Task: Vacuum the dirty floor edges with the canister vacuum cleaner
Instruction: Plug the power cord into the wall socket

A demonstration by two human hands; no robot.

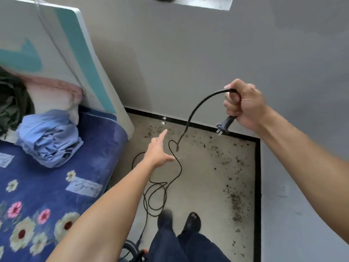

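Observation:
My right hand (pixel 243 104) grips the black power cord just behind its plug (pixel 225 124), whose prongs point down and left. From the fist the cord (pixel 196 106) arcs over and drops to the floor, where it lies in loose loops (pixel 156 193) in front of my feet. My left hand (pixel 157 151) reaches forward over the floor with its fingers straight and holds nothing. Dark crumbs and dirt (pixel 234 201) are scattered on the light floor along the black skirting (pixel 257 176) and in the corner. A dark part of the vacuum (pixel 132 252) shows at the bottom edge.
A bed with a blue flowered cover (pixel 37 195), crumpled blue cloth (pixel 51 137) and a white and teal headboard (pixel 75 59) fills the left. Grey walls (pixel 207 53) close the corner ahead and on the right. My two feet in dark shoes (pixel 179 222) stand on the floor.

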